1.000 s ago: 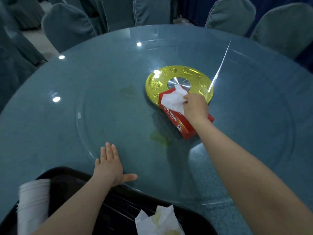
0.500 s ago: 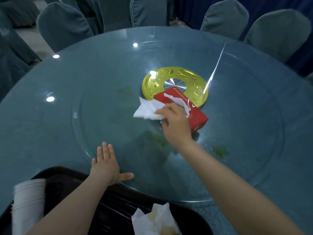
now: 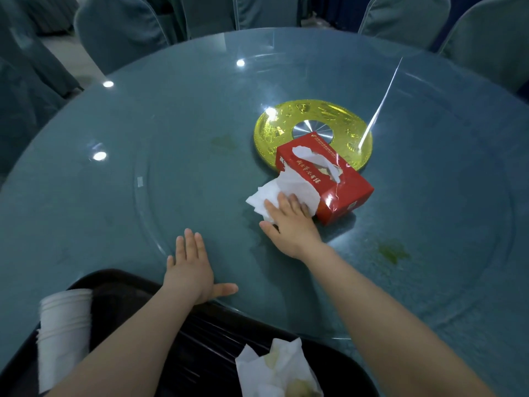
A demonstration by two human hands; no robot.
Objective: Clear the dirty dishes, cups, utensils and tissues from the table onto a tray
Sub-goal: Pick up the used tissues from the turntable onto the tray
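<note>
- While there's only the head view to go on, it shows plenty: the right hand (image 3: 290, 224) is flat on a white tissue (image 3: 282, 193), fingers straight and pressing it down onto the glass table (image 3: 171, 138). It isn't pinching or curling round it, just palm-down on top.
- That tissue sits right up against the near-left corner of a red tissue box (image 3: 325, 179); one edge looks like it's touching the box. More white paper pokes out of the slot on top of the box.
- The box's far end rests over the rim of a yellow round plate (image 3: 272, 130) with a shiny metal centre, around the middle of the table.
- Left hand (image 3: 190, 270) lies flat on the table near the front edge, fingers straight and together, thumb stuck out to the right. It's holding nothing.
- Just below that hand is the black tray (image 3: 120, 285), tucked against the table's near edge. On its left lies a stack of white paper cups (image 3: 64, 333) on its side, and toward the right is a crumpled used tissue (image 3: 274, 371) with yellowish stains.
- A couple of greenish smears on the glass, the clearest one (image 3: 393, 250) to the right of the right forearm.
- Fabric-covered chairs (image 3: 120, 32) ring the far side.
</note>
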